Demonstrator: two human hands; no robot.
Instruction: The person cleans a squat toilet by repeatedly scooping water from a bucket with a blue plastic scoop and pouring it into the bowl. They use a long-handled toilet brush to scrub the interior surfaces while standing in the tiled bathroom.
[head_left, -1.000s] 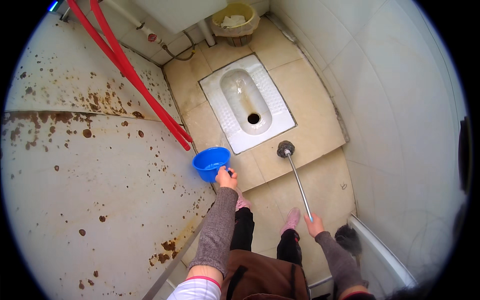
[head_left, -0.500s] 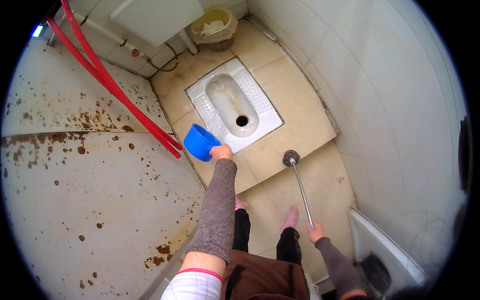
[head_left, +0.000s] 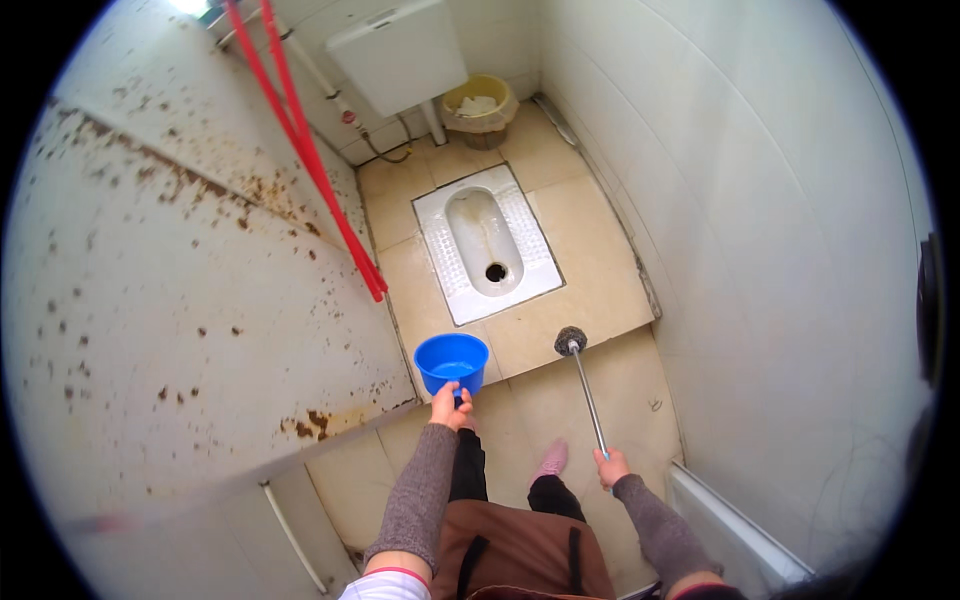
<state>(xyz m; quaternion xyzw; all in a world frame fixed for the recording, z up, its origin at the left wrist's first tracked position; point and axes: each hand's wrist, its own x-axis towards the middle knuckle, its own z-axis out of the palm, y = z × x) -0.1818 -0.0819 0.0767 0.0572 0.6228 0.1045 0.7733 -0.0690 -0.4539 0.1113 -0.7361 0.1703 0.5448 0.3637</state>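
Observation:
My left hand is closed round the handle of a blue plastic dipper. The dipper is level, its mouth facing up, in front of the raised step. My right hand grips the lower end of a long metal-handled scrubbing brush. Its round, dark grey scouring head is by the step's front edge; whether it touches the tile I cannot tell. Beyond both hands lies a white squat toilet set in the floor, with brownish stains in its bowl and a dark drain hole at the near end.
A white cistern hangs on the far wall beside a yellow lined waste bin. Red poles slant along the rust-spotted left partition. The tiled platform drops at its front edge. A white-framed panel leans at lower right.
The dipper was tilted, pouring water towards the toilet; now it is level and drawn back nearer to me. My right hand still holds the brush. The view has shifted.

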